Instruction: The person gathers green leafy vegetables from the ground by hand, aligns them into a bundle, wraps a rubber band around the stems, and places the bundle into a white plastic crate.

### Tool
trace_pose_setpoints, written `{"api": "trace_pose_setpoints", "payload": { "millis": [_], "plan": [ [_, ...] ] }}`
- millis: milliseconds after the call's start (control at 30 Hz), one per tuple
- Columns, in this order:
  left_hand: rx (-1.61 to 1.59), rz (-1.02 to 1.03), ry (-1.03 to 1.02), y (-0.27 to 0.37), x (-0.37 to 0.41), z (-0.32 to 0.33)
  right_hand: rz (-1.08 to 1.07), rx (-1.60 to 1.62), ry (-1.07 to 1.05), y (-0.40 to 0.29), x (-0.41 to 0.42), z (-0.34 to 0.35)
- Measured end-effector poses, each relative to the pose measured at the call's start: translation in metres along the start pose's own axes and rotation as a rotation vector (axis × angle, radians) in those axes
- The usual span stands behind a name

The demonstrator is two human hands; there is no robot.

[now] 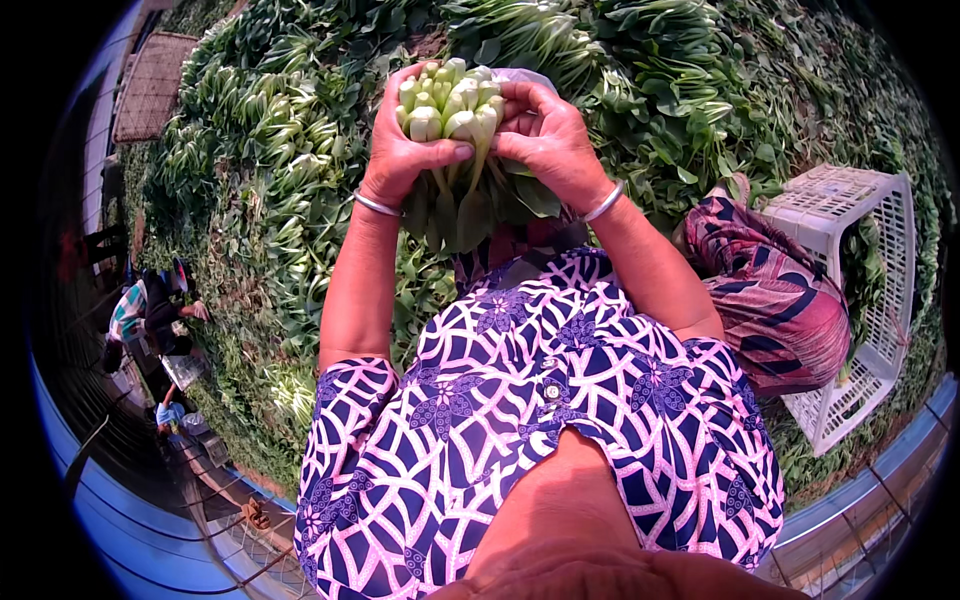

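Observation:
Between my two hands is a bunch of leafy green vegetables (457, 101), its pale cut stem ends turned up towards me and its dark leaves hanging down. My left hand (401, 139) wraps the bunch from the left side, the thumb lying across the front stems. On the other side my right hand (544, 139) curls its fingers and thumb around the right edge of the stems. A silver bangle sits at each wrist. Behind the bunch, partly hidden by it and my right hand, shows something whitish (525, 76) that I cannot identify.
Cut greens (300, 142) lie in rows over the ground ahead and to the left. A white plastic crate (862, 195) on its side holds some greens, right of my bent knee. A woven mat or basket (154, 86) is at far left. Two other people (129, 311) are at lower left.

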State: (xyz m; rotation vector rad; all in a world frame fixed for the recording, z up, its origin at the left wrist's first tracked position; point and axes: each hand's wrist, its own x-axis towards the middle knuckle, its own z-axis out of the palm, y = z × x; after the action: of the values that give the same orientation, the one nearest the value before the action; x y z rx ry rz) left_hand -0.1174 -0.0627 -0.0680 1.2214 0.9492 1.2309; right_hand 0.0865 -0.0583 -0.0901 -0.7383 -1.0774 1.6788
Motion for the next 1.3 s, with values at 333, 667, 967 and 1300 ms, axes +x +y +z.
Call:
{"api": "trace_pose_setpoints", "payload": {
  "millis": [333,667,967,1300],
  "plan": [
    [0.275,0.148,0.001,0.031,-0.013,0.014,-0.055,0.012,-0.084,-0.017,-0.005,0.007],
    [0.903,0.453,-0.201,0.071,0.006,0.023,-0.179,0.201,-0.099,-0.006,-0.004,0.011],
    [0.766,0.260,-0.134,-0.019,0.022,0.024,-0.030,-0.022,-0.067,0.028,0.001,-0.039],
    [0.969,0.428,-0.039,-0.026,0.021,0.039,-0.429,-0.608,0.078,-0.004,0.025,-0.036]
  ]
}}
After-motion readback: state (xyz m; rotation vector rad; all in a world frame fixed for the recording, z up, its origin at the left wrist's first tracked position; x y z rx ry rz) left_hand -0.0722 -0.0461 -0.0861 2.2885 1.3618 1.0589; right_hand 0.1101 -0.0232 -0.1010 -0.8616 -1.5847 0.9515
